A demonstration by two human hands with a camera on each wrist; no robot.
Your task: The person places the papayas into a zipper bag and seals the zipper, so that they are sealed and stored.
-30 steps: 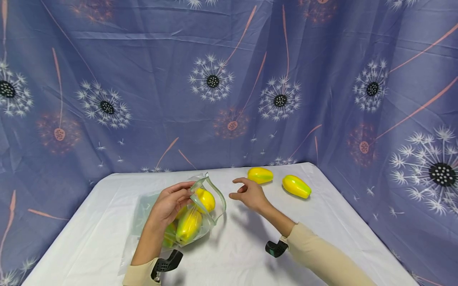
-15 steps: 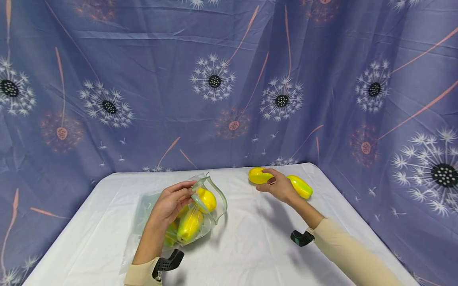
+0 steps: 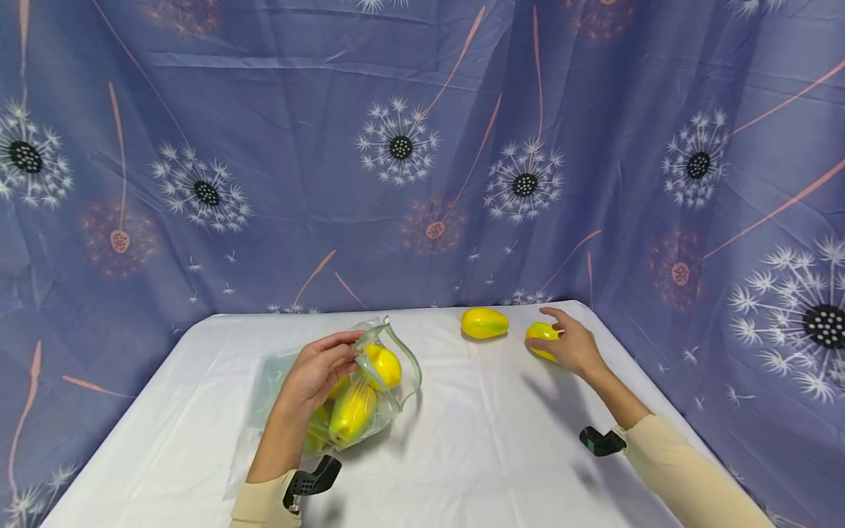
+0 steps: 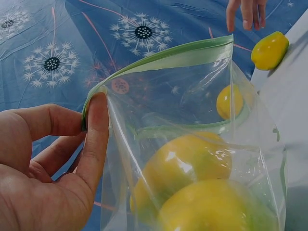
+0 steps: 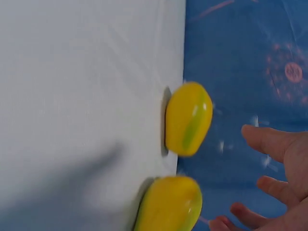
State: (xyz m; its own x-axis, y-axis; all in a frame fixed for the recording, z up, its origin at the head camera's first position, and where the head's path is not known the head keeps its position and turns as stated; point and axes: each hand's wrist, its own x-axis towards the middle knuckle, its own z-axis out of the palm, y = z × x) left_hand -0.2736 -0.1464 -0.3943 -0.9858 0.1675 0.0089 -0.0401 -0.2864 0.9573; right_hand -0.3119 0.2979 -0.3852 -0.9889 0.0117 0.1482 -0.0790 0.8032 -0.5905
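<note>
My left hand (image 3: 320,374) pinches the green-edged rim of a clear zip bag (image 4: 187,57), its mouth gaping toward the right. Several yellow-green papayas (image 3: 353,414) lie inside, seen through the plastic. Over at the back right, my right hand (image 3: 573,346) hovers with fingers spread above a loose papaya (image 3: 541,331), partly covering it in the head view. The right wrist view shows this hand's fingers (image 5: 269,142) apart from the fruit, holding nothing. A second loose papaya (image 3: 484,323) rests to the left of the first one.
A white cloth (image 3: 462,455) covers the table. Behind it and on the right hangs a blue dandelion-print curtain (image 3: 317,183), close to the table's back edge. A flat, pale green plastic sheet or bag part (image 3: 260,400) lies beside the left forearm.
My right hand has moved rightward, past the left loose papaya to above the right one. My left hand keeps holding the bag rim in place.
</note>
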